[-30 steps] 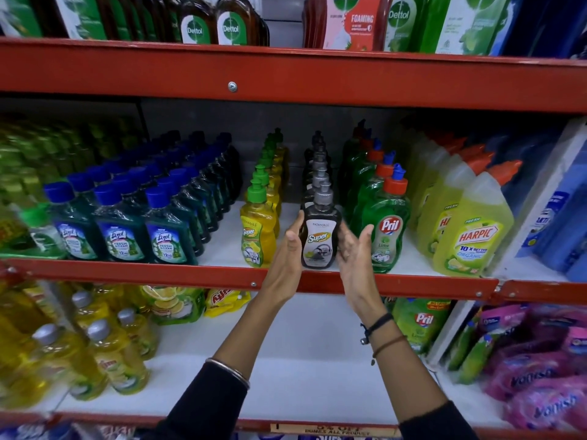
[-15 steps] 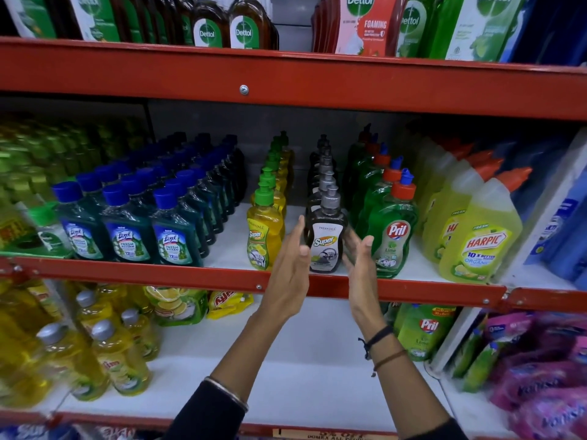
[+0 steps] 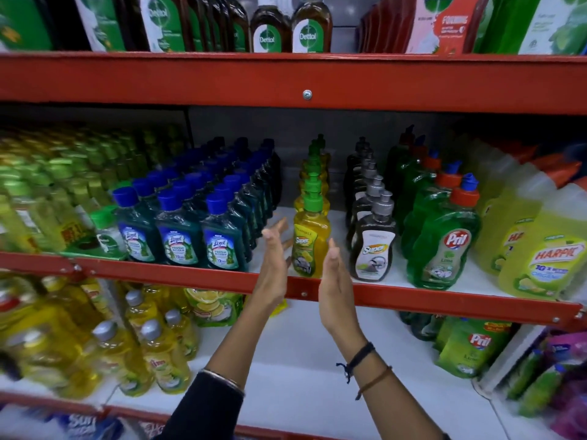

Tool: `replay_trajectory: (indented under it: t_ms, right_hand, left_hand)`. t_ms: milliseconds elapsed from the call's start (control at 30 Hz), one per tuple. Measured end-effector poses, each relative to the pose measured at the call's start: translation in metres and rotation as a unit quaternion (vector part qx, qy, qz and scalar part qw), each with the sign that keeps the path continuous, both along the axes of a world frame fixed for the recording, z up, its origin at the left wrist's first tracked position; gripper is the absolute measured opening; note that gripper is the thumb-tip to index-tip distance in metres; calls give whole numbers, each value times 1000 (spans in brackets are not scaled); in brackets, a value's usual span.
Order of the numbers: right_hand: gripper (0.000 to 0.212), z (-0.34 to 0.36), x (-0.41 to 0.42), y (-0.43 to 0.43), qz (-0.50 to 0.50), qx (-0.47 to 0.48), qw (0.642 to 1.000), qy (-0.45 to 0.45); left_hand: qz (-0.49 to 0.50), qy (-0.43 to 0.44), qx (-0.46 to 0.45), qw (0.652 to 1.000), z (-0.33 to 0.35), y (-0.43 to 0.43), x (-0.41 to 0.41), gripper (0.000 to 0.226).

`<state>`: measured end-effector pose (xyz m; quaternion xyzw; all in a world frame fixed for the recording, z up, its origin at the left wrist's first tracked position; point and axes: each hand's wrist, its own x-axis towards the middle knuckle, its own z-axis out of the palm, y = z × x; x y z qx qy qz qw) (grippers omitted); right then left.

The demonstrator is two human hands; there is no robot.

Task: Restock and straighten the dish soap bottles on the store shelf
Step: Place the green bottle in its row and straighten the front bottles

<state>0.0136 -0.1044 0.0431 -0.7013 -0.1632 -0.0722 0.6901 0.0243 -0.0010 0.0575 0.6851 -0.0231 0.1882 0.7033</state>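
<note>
A yellow Super dish soap bottle point(image 3: 309, 239) with a green cap stands at the front of its row on the middle shelf point(image 3: 190, 274). My left hand point(image 3: 274, 265) is flat and open just left of it, fingers pointing into the shelf. My right hand point(image 3: 336, 277) is open on the bottle's right, palm facing it. Neither hand clearly grips the bottle. A grey Super bottle point(image 3: 373, 246) with a silver cap heads the row to the right, untouched.
Blue-capped Lizol bottles point(image 3: 179, 242) fill the left of the shelf. Green Pril bottles point(image 3: 443, 249) and yellow Harpic bottles point(image 3: 540, 262) stand on the right. Dettol bottles point(image 3: 308, 27) sit on the shelf above. Yellow bottles point(image 3: 158, 354) and a Pril pouch point(image 3: 470, 347) lie on the lower shelf.
Both hands left the grey Super bottle and moved left; they now flank the yellow Super bottle. The view has shifted left too.
</note>
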Motion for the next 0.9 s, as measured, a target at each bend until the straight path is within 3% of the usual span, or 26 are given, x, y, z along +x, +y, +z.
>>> replay_trajectory:
  t_ms: [100,233,400,900]
  right_hand:
    - [114,5,10,1,6,28,999,33]
    - [127,11,20,-10,37,77,993,82]
    - [100,13,24,-14,65,121,983,118]
    - [100,19,28,-13,65,156,975,142]
  left_hand:
    - [-29,-4,8,1000,1,3,-3,116]
    - [-33,-7,6,999,-4,6,-3,114]
    - [-27,-14,1,1000,-6,11,-3,116]
    - [6,-18,-4,1000,-4,11,-6,116]
